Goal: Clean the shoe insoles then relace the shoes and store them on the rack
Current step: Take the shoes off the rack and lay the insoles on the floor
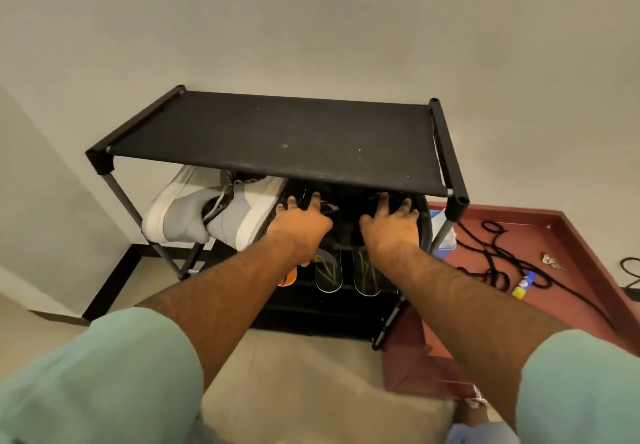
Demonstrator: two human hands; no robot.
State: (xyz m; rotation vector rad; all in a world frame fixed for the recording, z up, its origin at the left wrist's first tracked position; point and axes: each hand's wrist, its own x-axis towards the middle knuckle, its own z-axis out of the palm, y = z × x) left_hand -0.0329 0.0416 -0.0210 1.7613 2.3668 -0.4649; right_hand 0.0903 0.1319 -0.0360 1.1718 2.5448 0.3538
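1. The black shoes [341, 225] sit on the middle shelf of the rack [277, 135], tucked under its top shelf; they are dark and mostly hidden, so little detail can be made out.
2. The left hand [301, 221] lies on the left black shoe, fingers spread wide and fairly straight over its top.
3. The right hand [389, 223] rests on the right black shoe, fingers likewise splayed; I cannot tell whether either thumb hooks around a shoe.
4. At 9 o'clock from the hands, on the same shelf, a pair of grey and white sneakers [207, 215] lies tipped on its side, soles facing outward.
5. At 6 o'clock, on the shelf below, two dark insoles [346, 275] with pale edges lie side by side, and something orange [289, 277] peeks out beside the left forearm.
6. At 3 o'clock, beyond the rack, a black cord [495, 256] tangles across the red floor [571, 235], with a small yellow and blue bottle [523, 286] near it.
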